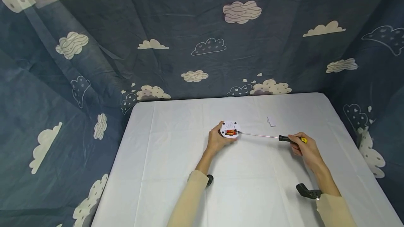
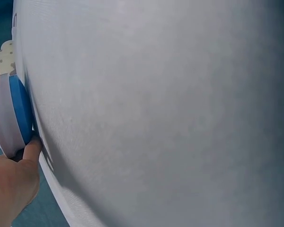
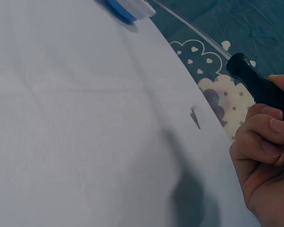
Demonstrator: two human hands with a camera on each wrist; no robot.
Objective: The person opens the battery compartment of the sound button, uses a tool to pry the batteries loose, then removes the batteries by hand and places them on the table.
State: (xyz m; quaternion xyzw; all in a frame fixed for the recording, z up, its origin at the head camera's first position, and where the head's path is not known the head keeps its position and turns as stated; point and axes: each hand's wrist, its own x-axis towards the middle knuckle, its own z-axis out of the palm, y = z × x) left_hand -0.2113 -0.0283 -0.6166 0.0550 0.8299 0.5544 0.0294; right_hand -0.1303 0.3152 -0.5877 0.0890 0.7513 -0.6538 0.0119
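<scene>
My left hand (image 1: 217, 139) grips a small round white device (image 1: 229, 125) by its edge, its back turned up. Two red batteries (image 1: 230, 132) lie in the uncovered battery bay. In the left wrist view, the device (image 2: 4, 116) shows a white side and a blue underside close over the table. My right hand (image 1: 306, 149) holds a screwdriver (image 1: 285, 138) by its black and yellow handle. The long metal shaft points left, its tip right at the device's right edge beside the bay. In the right wrist view, curled fingers (image 3: 262, 137) wrap the dark handle (image 3: 255, 85).
A small white piece (image 1: 271, 121), like a cover, lies on the white-clothed table (image 1: 176, 157) beyond the screwdriver. A dark cloud-patterned curtain (image 1: 176, 20) hangs behind the table and at both sides. A black strap mount (image 1: 307, 191) sits on the right wrist.
</scene>
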